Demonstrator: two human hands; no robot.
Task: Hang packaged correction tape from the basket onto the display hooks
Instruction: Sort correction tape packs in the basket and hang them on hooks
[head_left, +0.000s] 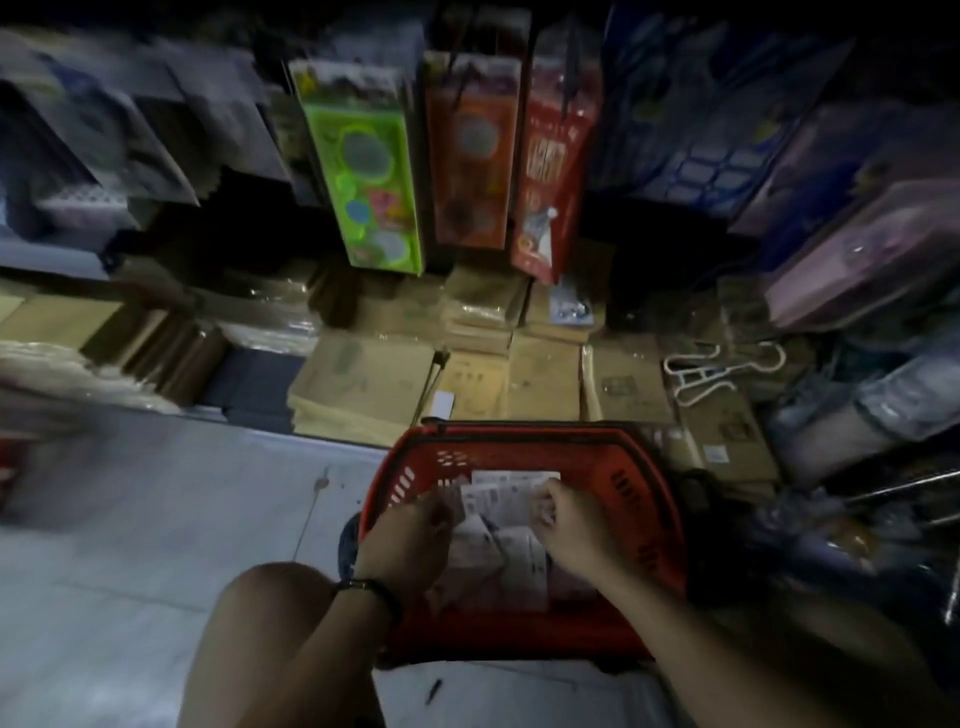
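Pale floor tiles (156, 519) run along the foot of a dim shop display, and the red basket (519, 431) stands on them, just in front of a low shelf stacked with brown paper envelopes (358, 384). Inside the basket lies a loose heap of white correction tape packets (506, 501) – none of them is out of the basket, and both of the person's arms reach down into it from the near side.

The left grip (410, 535) sits over the left edge of the heap with its fingers curled downward; the blur hides whether they hold a packet or only touch it, so its state cannot be told. The right grip (576, 525) is closed on the heap's right side, fingertips and thumb pinching the edge of one white packet. A dark wristband (369, 590) circles the left wrist, and a bare knee (270, 623) shows below it.

Above the shelf hang three long packs side by side – a green pack (369, 171), an orange pack (470, 156) and a red pack (553, 171). White hangers (722, 371) lie on the envelopes to the right, beyond the basket's far corner
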